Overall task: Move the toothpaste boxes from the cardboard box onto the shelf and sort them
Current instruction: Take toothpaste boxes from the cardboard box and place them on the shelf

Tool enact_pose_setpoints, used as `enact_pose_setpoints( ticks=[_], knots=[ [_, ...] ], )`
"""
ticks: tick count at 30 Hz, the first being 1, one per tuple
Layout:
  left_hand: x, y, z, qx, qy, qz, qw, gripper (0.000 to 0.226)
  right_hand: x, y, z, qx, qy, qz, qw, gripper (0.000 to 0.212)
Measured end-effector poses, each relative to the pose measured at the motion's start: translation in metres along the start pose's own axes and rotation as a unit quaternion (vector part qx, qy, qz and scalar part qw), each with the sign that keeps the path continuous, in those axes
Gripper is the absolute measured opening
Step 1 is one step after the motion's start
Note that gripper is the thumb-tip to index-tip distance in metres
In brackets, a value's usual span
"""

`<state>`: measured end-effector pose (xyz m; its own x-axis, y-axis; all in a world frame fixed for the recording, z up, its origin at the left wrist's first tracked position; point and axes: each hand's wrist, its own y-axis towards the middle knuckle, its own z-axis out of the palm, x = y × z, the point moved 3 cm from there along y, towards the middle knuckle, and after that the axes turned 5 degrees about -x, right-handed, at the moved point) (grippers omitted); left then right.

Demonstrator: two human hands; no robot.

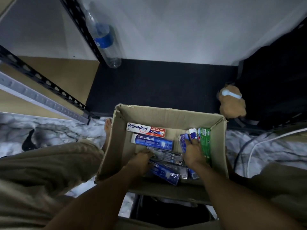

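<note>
Head view, cardboard box: the open cardboard box (166,112) sits on the floor at 6 o'clock, between the person's knees, with every toothpaste carton inside it.
Head view, cartons: a red-and-white Pepsodent carton (146,129) and a blue Safi carton (152,141) lie flat at the box's 12 o'clock wall. A green carton (205,143) leans at its 3 o'clock wall.
Left hand: the left hand (141,161) curls its fingers over the end of a grey carton (164,154) at the box's 7 o'clock.
Right hand: the right hand (193,151) lies over the leaning blue-and-white cartons (184,140); whether it grips one cannot be told.
Handling: the cartons look light, thin-walled, glossy and likely to dent. They are best pinched across the long sides near mid-length, several stacked at once.
Shelf: the shelf (49,70) waits at 9 to 10 o'clock, with no cartons seen on it.
Nearby: a water bottle (104,40) stands at 11 o'clock and a plush toy (232,103) sits at 3 o'clock.
</note>
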<state>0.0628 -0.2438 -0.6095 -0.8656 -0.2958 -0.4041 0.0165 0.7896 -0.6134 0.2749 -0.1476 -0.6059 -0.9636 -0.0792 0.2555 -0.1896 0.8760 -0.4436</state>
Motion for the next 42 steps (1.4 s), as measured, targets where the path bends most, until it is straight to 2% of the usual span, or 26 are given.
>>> enact_pose_setpoints(
  ticks=[5, 13, 16, 19, 21, 23, 26, 27, 31, 36, 38, 42],
  knots=[
    [0.007, 0.014, 0.003, -0.013, -0.032, -0.042, 0.999, 0.045, -0.002, -0.002, 0.007, -0.017, -0.025, -0.022, 0.999, 0.071],
    [0.012, 0.029, -0.008, -0.009, -0.064, -0.048, 0.997, 0.073, -0.016, 0.003, 0.014, -0.042, 0.043, -0.025, 0.998, 0.076],
    [0.014, 0.029, -0.004, 0.005, -0.166, -0.066, 0.984, 0.063, -0.012, 0.003, 0.017, -0.044, 0.008, 0.000, 0.999, 0.075],
    [0.014, 0.030, 0.000, -0.026, -0.253, -0.125, 0.959, 0.040, -0.007, 0.003, 0.024, -0.048, -0.005, 0.034, 0.998, 0.067],
    [0.014, 0.029, 0.000, -0.038, -0.284, -0.151, 0.946, 0.036, -0.007, 0.003, 0.027, -0.048, -0.005, 0.039, 0.998, 0.061],
    [0.015, 0.029, 0.001, -0.029, -0.245, -0.138, 0.959, 0.046, -0.009, 0.004, 0.029, -0.040, 0.006, 0.036, 0.999, 0.058],
    [0.033, 0.032, 0.018, -0.007, -0.163, -0.130, 0.978, 0.078, -0.011, 0.005, 0.033, -0.032, -0.001, 0.009, 0.999, 0.057],
    [0.036, 0.033, 0.021, -0.005, -0.150, -0.127, 0.981, 0.081, -0.012, 0.005, 0.033, -0.034, 0.010, 0.004, 0.999, 0.057],
    [0.019, 0.029, 0.012, 0.030, -0.110, -0.088, 0.990, 0.046, -0.016, 0.007, 0.037, -0.016, 0.084, -0.015, 0.996, 0.061],
    [0.014, 0.034, 0.013, 0.019, -0.108, -0.069, 0.992, 0.044, -0.024, 0.007, 0.034, 0.046, 0.214, 0.007, 0.976, 0.060],
    [0.014, 0.035, 0.009, 0.025, -0.126, -0.054, 0.990, 0.033, -0.025, 0.008, 0.030, 0.083, 0.265, 0.021, 0.960, 0.059],
    [0.012, 0.033, -0.008, 0.035, -0.129, -0.025, 0.991, 0.027, -0.028, 0.010, 0.020, 0.136, 0.309, 0.020, 0.941, 0.057]
  ],
)
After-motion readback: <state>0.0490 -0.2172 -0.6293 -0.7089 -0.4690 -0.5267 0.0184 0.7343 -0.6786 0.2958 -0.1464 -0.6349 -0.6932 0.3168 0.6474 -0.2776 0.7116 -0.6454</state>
